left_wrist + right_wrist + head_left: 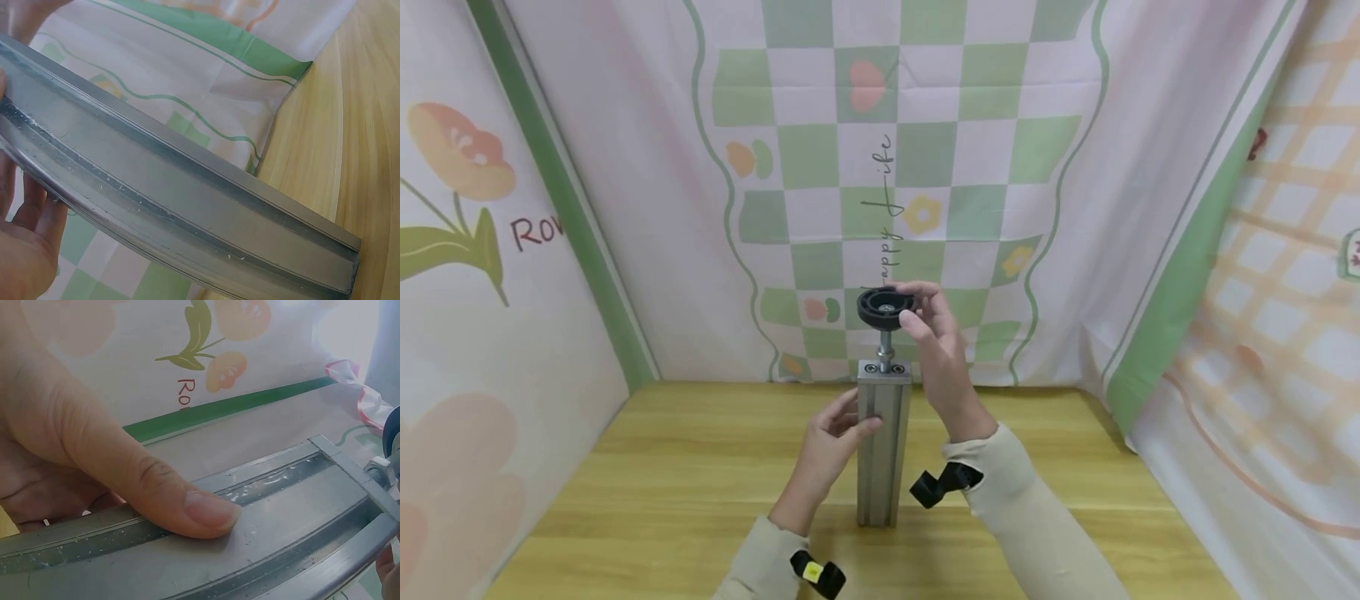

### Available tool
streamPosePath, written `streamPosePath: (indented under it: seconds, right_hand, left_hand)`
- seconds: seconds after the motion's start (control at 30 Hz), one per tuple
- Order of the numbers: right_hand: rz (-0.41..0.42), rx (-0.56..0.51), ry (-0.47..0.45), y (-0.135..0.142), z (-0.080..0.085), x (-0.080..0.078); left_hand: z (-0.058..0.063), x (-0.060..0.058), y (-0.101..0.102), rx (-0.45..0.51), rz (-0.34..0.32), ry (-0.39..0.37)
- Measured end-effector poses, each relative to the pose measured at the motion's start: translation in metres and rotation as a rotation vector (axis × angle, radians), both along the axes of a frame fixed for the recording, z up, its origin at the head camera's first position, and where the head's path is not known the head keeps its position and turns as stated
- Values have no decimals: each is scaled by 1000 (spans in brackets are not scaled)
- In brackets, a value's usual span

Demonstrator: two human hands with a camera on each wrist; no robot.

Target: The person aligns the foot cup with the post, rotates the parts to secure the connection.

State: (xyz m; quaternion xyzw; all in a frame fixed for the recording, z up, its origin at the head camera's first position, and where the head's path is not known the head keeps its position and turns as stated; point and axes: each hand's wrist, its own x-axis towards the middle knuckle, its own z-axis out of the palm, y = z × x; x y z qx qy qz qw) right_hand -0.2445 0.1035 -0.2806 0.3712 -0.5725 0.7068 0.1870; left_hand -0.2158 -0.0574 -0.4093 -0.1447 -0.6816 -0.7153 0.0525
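Post (880,454) stood upright on the table (700,483), the left hand (822,460) clamped on its side. Higher up, apart from the left, the right hand (945,358) pinched the black disc (880,319) topping the bolt (886,342) at the post's upper end.

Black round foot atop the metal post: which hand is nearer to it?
Right. The right hand holds the black round foot by its rim; the left hand is lower, gripping the metal post.
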Motion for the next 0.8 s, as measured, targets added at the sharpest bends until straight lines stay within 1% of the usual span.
streamPosePath:
  seconds: [0.13,0.2,0.3,0.43,0.53,0.57,0.67,0.8]
  right_hand:
    - [-6,-15,-12,-1,1,2]
    - [-23,-14,-5,-2,2,4]
    - [-67,-2,26,-3,2,4]
    - [-156,28,88,-5,3,5]
    - [-182,54,121,-5,1,5]
    - [-175,59,126,-4,1,4]
    - [-97,71,101,-3,0,3]
    - [40,67,50,-3,1,0]
  left_hand:
    - [0,0,0,1,1,-4]
    - [0,0,-1,-1,3,-8]
    - [-1,0,-1,-3,4,-4]
    - [-1,1,-1,-11,9,-1]
    - [-1,2,-1,-14,11,-6]
    - [-1,2,0,-12,10,-6]
    - [-1,1,0,-7,7,-2]
    - [-1,1,0,3,7,-1]
